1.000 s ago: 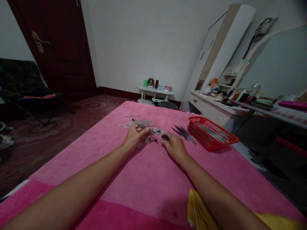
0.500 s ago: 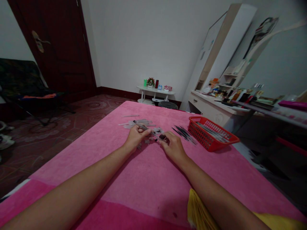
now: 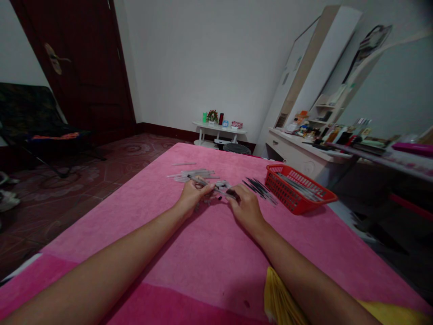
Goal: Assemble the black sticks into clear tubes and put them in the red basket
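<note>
My left hand [image 3: 193, 192] pinches a slim clear pen [image 3: 200, 181] with a dark far end, slanting down toward the right. My right hand [image 3: 245, 203] is closed at the pen's near end, with a small dark piece between its fingers; its exact kind is unclear. A small black part [image 3: 219, 197] lies between the hands. Clear pen barrels [image 3: 196, 173] form a pile beyond my left hand. Small pale and black pen parts [image 3: 222, 184] lie just beyond both hands, partly hidden by them. Thin dark refills [image 3: 257, 187] lie to the right of my right hand.
A red plastic basket [image 3: 294, 209] holding long thin sticks stands at the right on the pink cloth [image 3: 189, 257]. One loose stick [image 3: 184, 164] lies at the far left. Yellow fabric [image 3: 282, 298] is under my right forearm. A dressing table [image 3: 297, 151] stands beyond the right side.
The pen in my left hand has tilted slightly flatter. My right hand has shifted a little to the right, and the gap between the hands is slightly wider.
</note>
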Demonstrator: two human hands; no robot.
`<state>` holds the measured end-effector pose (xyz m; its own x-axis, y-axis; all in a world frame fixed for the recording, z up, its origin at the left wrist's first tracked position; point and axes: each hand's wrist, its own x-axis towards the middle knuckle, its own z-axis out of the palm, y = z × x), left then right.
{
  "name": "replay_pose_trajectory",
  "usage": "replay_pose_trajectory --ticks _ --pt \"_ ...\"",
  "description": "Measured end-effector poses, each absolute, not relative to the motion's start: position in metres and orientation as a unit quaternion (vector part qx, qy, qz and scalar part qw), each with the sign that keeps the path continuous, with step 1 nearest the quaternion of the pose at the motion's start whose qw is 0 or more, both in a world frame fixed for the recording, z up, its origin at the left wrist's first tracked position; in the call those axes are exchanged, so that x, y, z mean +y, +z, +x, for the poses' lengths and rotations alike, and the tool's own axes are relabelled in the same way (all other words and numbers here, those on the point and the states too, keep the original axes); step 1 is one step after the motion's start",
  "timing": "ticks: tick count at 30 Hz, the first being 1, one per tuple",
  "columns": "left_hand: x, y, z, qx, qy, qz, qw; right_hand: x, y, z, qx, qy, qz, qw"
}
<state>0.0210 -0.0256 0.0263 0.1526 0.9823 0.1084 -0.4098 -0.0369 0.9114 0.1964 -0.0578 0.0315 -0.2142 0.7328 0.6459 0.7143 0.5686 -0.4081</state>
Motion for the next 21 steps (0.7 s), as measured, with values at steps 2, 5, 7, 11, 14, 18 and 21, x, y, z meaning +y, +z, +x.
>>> replay_pose_trajectory --ticks 2,5,7,11,14,18,21 --pt "-0.027 0.026 0.022 0.324 0.562 0.443 0.619 -0.059 0.032 0.196 -0.781 0.007 -0.461 0.422" --pt "-0.026 0.024 0.022 0.313 0.56 0.453 0.62 -0.06 0.033 0.196 -0.78 0.005 -0.46 0.425" --pt "-0.026 0.021 0.022 0.302 0.559 0.467 0.615 -0.06 0.033 0.196 -0.775 0.009 -0.465 0.428" --pt "-0.027 0.021 0.022 0.29 0.565 0.498 0.591 -0.063 0.036 0.195 -0.763 0.027 -0.482 0.429" --pt "-0.03 0.024 0.023 0.291 0.573 0.519 0.563 -0.065 0.039 0.194 -0.747 0.056 -0.503 0.431" --pt "-0.035 0.03 0.023 0.291 0.573 0.536 0.548 -0.062 0.039 0.194 -0.708 0.15 -0.536 0.435" --pt "-0.035 0.031 0.022 0.284 0.576 0.539 0.545 -0.058 0.041 0.194 -0.666 0.279 -0.523 0.452"
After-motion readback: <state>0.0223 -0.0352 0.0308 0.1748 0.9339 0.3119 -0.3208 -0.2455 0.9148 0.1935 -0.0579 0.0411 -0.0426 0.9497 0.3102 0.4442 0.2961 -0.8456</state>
